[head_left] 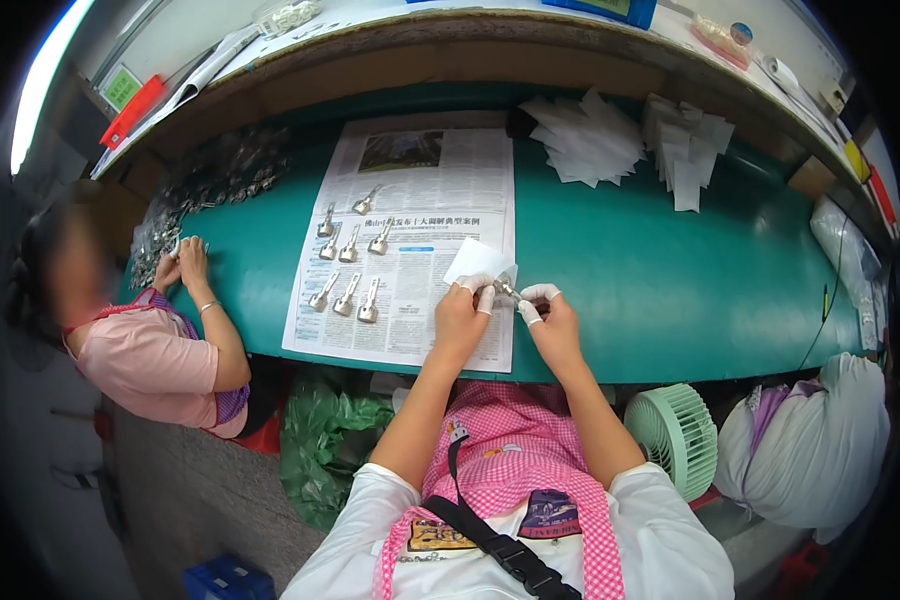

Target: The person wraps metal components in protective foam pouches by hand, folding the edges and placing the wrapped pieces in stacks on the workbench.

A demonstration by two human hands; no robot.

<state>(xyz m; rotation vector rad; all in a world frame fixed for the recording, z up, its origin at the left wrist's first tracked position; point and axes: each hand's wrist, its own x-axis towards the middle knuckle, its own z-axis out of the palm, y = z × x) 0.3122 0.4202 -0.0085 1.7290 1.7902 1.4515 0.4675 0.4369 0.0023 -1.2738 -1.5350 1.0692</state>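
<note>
Close to the table's front edge, my left hand (463, 318) and my right hand (553, 325) wear white fingertip covers and meet at a small metal part (505, 290). My left fingers also pinch a white paper sheet (482, 260), which stands up behind the part. The fingers of my right hand are closed on the part's right side. Under and left of them lies a newspaper (410, 345) on the green table (650, 300). Several silvery metal parts (368, 302) rest on the newspaper in loose rows.
A co-worker (150, 350) sits at the left, hands by a pile of small metal pieces (235, 180). White paper sheets (588, 140) lie at the back right. A shelf (450, 45) spans the back. A green fan (675, 440) stands below the front edge.
</note>
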